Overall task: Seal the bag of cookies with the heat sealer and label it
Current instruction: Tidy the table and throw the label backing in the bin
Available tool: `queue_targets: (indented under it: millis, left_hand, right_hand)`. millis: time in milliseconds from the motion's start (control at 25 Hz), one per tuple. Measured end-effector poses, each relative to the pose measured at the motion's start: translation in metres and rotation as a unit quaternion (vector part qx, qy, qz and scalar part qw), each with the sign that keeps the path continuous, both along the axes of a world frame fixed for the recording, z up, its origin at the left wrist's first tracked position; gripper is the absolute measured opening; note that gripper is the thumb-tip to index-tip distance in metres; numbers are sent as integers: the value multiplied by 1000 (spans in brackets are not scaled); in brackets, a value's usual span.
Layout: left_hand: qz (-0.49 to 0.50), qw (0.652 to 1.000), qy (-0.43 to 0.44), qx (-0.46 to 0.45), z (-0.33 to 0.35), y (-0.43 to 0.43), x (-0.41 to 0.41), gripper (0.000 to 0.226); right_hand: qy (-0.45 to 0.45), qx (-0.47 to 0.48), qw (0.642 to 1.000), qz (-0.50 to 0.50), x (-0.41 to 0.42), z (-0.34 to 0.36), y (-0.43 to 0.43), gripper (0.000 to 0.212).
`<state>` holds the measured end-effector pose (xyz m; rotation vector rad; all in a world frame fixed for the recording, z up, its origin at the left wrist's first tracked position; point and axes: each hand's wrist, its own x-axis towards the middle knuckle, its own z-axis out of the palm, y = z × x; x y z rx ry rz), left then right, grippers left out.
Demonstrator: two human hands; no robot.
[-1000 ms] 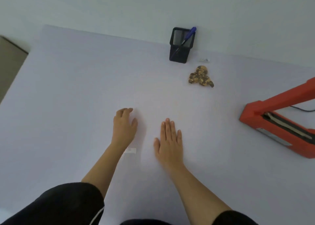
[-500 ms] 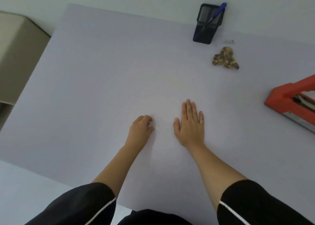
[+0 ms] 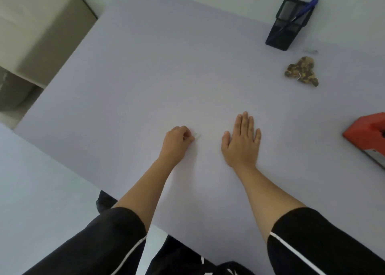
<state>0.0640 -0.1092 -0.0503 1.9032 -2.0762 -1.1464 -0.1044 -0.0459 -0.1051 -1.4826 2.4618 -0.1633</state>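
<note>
The clear bag of brown cookies (image 3: 302, 71) lies at the far right of the pale table (image 3: 145, 83). Only one end of the red heat sealer (image 3: 367, 134) shows at the right edge. My left hand (image 3: 177, 141) rests mid-table with its fingers curled, and its fingertips pinch a small pale label slip (image 3: 196, 135). My right hand (image 3: 241, 141) lies flat on the table beside it, palm down, fingers together, holding nothing. Both hands are well short of the cookies and the sealer.
A black mesh pen holder (image 3: 289, 24) with a blue pen (image 3: 305, 11) stands at the back right. A tiny clear scrap (image 3: 310, 51) lies just in front of it. A beige cabinet (image 3: 37, 35) stands beyond the table's left edge. The table's near edge runs under my forearms.
My left hand's fingers have curled shut, and a small pale slip now shows at their tips. The view has swung left, so the sealer has slid mostly out of frame. My right hand stays flat.
</note>
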Motion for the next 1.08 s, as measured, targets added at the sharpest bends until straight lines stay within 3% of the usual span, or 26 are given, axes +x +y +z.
queue_targets:
  millis: [160,320,640,840,920,1080]
  left_hand:
    - [244,961,123,45,21,36,38,9]
    - [348,922,164,44,36,69,101,15]
    - [439,885,156,3,33,118,302,7]
    - [481,866,138,5,2,159,420,5]
    - [487,864,124,25,-36,173,447,7]
    - [481,866,97,93,-161,188,465,15]
  right_hand:
    - [-11,24,1000,0,2,4,-4,61]
    - [-40,17,995,87,55,24,-2,60]
    - [-185,-35,959,210,317,35,46,75]
    - [-225,-26,913,339,445,7,82,50]
    - [-220,-3,910,351,463,-30,91,50]
    - [-160,67,939,296,460,-147,93,53]
